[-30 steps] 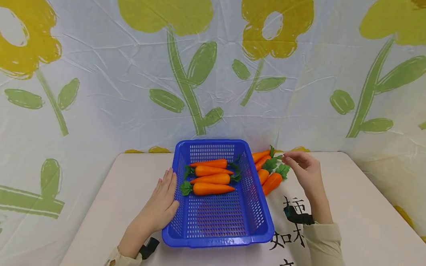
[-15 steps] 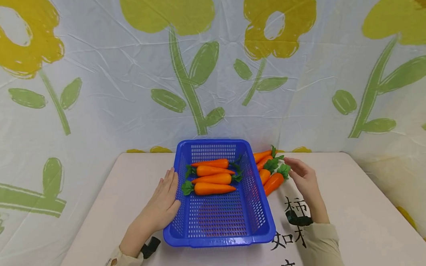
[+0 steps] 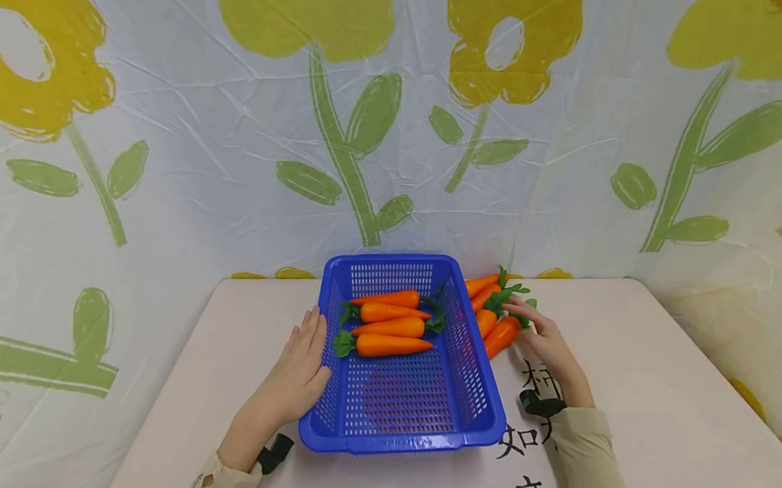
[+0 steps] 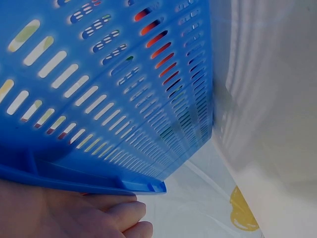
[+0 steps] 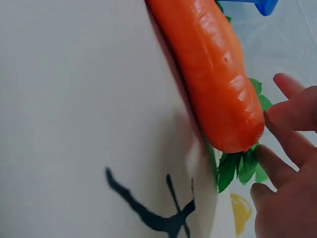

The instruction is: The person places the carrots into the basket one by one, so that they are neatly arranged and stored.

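Note:
A blue plastic basket (image 3: pixel 401 443) with slotted walls stands on the table, several orange carrots (image 3: pixel 393 345) lying crosswise in its far half. My left hand (image 3: pixel 297 378) rests its straight fingers along the basket's left rim; the left wrist view shows that hand (image 4: pixel 74 213) right at the rim. Outside the right wall lie more carrots, their points hidden behind the basket. Over the leafy end of the nearest one (image 3: pixel 503 336), my right hand (image 3: pixel 547 345) spreads its fingers. In the right wrist view, fingertips are right by this carrot's thick end (image 5: pixel 218 99) and green leaves (image 5: pixel 237 168).
The pale table (image 3: pixel 643 378) bears black written characters (image 3: pixel 527 439) to the right of the basket. Behind the table hangs a white cloth (image 3: pixel 228 171) printed with yellow flowers.
My right hand has come down and left onto the leaves of the nearest carrot outside, its fingers spreading. The left hand and the basket have stayed put.

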Demonstrator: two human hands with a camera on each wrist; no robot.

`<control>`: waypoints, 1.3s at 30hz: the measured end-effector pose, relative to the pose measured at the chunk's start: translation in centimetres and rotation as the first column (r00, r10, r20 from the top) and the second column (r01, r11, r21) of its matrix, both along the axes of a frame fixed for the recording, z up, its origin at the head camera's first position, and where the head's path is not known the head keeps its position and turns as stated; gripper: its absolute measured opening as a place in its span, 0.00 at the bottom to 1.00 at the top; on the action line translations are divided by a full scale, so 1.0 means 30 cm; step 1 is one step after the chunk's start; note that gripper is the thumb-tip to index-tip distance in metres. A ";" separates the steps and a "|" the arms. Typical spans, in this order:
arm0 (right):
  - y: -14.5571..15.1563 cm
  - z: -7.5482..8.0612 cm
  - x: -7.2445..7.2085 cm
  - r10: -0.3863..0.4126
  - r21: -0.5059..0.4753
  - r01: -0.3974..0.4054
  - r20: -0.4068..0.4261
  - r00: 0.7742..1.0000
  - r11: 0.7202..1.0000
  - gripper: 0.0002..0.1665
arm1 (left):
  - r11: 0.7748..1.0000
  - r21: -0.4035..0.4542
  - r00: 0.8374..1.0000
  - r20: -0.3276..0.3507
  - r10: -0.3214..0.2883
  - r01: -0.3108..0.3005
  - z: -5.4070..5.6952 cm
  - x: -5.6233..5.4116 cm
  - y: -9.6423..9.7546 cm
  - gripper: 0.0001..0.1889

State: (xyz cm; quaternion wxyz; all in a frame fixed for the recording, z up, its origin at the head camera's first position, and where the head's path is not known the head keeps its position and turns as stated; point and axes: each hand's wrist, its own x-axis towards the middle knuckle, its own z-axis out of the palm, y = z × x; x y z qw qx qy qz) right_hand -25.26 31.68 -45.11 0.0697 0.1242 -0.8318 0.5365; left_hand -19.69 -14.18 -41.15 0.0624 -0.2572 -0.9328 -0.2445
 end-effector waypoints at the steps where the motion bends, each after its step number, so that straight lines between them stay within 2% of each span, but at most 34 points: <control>1: -0.001 -0.002 -0.001 -0.003 0.021 0.003 0.019 1.000 1.000 0.32 | 1.000 0.000 1.000 0.002 0.000 0.000 0.001 0.000 0.000 0.37; 4: -0.011 0.007 0.004 -0.010 0.062 0.005 0.081 0.997 0.998 0.34 | 1.000 -0.001 1.000 0.004 0.001 -0.001 0.003 0.000 0.000 0.37; 8: -0.017 0.001 0.003 -0.020 0.107 0.008 0.110 0.994 0.994 0.32 | 1.000 -0.002 1.000 0.001 0.001 -0.001 0.002 -0.001 -0.001 0.37; 9: -0.009 -0.015 -0.004 -0.024 0.118 0.011 0.111 0.994 0.993 0.32 | 1.000 -0.001 1.000 0.002 0.001 -0.001 0.001 -0.001 -0.001 0.37; 13: -0.004 -0.026 -0.004 -0.019 0.141 0.002 0.118 0.993 0.990 0.31 | 1.000 0.004 1.000 0.000 0.000 0.000 -0.001 -0.002 -0.001 0.37; 28: -0.001 -0.034 0.003 -0.035 0.163 0.015 0.125 0.992 0.987 0.30 | 1.000 0.014 1.000 -0.010 -0.001 0.001 -0.002 -0.005 -0.001 0.37; 34: 0.007 -0.021 0.006 -0.056 0.257 0.024 0.122 0.991 0.966 0.27 | 1.000 0.000 1.000 0.003 -0.001 0.001 -0.002 -0.006 -0.002 0.38; 39: 0.020 -0.006 0.016 -0.051 0.311 0.011 0.121 0.991 0.950 0.26 | 1.000 0.008 1.000 -0.019 -0.005 0.005 -0.007 -0.010 -0.003 0.38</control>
